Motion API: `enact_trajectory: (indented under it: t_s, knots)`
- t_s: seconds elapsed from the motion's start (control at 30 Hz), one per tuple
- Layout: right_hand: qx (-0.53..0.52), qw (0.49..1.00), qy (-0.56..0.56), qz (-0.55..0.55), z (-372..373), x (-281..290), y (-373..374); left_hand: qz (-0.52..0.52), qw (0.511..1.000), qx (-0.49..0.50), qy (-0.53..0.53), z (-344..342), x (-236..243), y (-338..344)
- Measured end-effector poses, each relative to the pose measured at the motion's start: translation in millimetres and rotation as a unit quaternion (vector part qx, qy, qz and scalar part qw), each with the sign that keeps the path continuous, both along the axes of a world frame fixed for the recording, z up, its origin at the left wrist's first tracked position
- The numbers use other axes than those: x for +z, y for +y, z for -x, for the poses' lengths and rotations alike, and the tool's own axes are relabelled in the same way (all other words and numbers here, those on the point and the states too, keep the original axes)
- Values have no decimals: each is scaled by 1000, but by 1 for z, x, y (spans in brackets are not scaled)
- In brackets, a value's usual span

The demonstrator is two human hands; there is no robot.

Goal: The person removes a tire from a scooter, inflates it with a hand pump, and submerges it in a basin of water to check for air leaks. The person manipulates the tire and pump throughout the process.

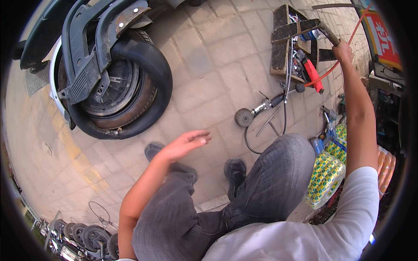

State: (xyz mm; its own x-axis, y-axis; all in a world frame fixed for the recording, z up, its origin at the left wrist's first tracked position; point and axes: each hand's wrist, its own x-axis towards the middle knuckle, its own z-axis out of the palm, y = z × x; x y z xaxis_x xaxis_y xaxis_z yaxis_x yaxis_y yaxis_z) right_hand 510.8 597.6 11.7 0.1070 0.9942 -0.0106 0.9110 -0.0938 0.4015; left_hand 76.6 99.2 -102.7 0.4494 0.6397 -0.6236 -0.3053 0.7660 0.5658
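Note:
My right hand [342, 51] is closed on the metal handle [328, 34] of a worn wooden tool box [279, 61] at the upper right, which holds tools, among them one with a red grip [312, 71]. My left hand [189, 142] hangs above my shoes, fingers apart and holding nothing. Below the box lie a round ribbed tool head [244, 116] on a jointed shaft, a black hose [247, 141] and a T-shaped wrench [268, 122]. At the upper left stands a scooter wheel [111, 87] with a black inner tube [159, 95] hanging around it under grey plastic body parts [74, 43].
Packages in yellow-green wrapping [324, 178] and some tools [331, 117] lie by my right knee. A dark cabinet [387, 113] and a red-and-yellow sign [381, 37] line the right side. Several small wheels [96, 239] sit at the lower left. A red hose [357, 26] runs past the box.

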Motion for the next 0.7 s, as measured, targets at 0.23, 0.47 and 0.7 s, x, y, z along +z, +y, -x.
enact_trajectory:
  t_s: [0.23,0.47,0.7]
  knots:
    - [47,995,-22,-82,13,0,-85,165,844,428,279,87,85,-188]
    - [170,908,85,374,95,115,-344,461,690,404,385,-88,327,-520]
    - [295,739,332,505,211,243,-389,566,629,413,337,-488,594,-562]
